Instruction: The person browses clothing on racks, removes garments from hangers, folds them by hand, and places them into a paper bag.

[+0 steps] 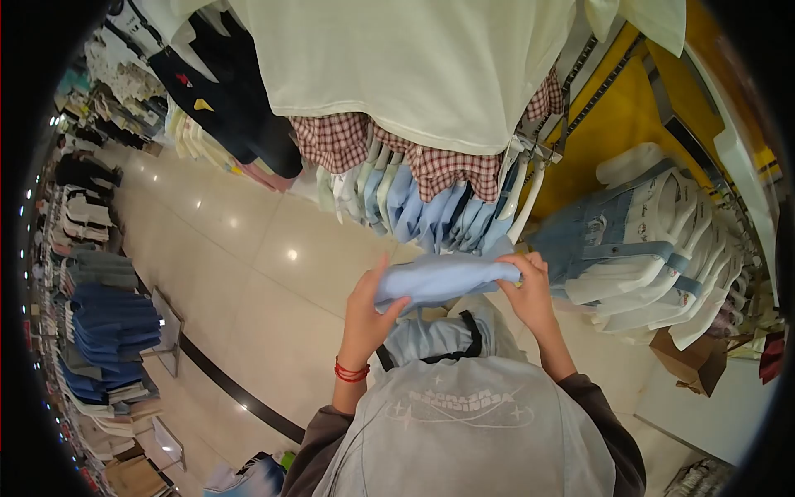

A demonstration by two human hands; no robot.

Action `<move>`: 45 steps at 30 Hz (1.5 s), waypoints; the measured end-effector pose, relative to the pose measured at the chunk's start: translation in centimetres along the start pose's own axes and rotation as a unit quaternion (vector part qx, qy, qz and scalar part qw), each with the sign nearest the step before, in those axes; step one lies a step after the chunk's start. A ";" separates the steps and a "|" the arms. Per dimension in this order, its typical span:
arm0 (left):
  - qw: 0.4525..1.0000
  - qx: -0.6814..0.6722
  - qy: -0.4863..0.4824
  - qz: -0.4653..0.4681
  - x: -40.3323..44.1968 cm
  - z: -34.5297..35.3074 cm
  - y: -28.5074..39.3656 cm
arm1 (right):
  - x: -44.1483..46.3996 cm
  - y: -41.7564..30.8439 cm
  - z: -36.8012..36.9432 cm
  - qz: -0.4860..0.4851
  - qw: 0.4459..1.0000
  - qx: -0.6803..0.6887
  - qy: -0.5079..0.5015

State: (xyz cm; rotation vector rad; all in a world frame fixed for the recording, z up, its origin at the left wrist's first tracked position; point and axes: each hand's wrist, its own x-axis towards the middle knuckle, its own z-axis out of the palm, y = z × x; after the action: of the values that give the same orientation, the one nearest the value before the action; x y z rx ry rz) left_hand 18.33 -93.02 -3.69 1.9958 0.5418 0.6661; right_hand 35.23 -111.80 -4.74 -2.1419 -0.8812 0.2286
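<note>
Left hand (370, 300) clamps the near-left end of a light-blue garment (443, 280), thumb on the near side, other fingers mostly hidden behind it. Right hand (525, 290) pinches the opposite end, thumb below, fingers curled over the upper edge. Neither spread flat nor pressed together; hands well apart, cloth between.

Head view, only one: garment in the air in front of the body, nothing under it. Long axis runs side to side, hand to hand, right end slightly higher in frame. Neither hand clearly nearer; each has one end. Hanging row of blue clothes (431, 207) lies straight ahead, beyond the garment's far edge. White hangers (531, 192) at the row's right end are nearer the right hand.

Counts: hands, 2; held garment, 1; large pale top (397, 66) above the row, 1; cardboard box (690, 360) at right, 1. Red bracelet (352, 373) on left wrist, strands not countable. Red plaid cloth (451, 172) under the pale top, pieces unclear. Blue clothes: several, overlapping, no exact count. White hangers: at least 2.
</note>
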 end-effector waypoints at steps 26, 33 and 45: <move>0.723 -0.578 -0.092 -0.367 -0.4 2.6 -6.7 | -0.9 2.5 4.2 0.093 0.927 0.339 -0.133; 0.717 -0.571 -0.176 -0.359 -4.3 -0.1 -8.3 | -1.3 1.3 3.2 0.104 0.927 0.328 -0.152; 0.876 -0.227 -0.276 -0.324 -5.7 0.0 0.3 | -4.1 1.7 0.5 0.006 0.953 0.036 -0.301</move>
State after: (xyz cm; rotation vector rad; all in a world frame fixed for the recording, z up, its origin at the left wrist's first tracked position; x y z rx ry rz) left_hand 14.06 -96.65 -4.76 1.3371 0.5850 -0.1910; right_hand 32.86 -114.95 -6.84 -2.0298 -1.1719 0.9412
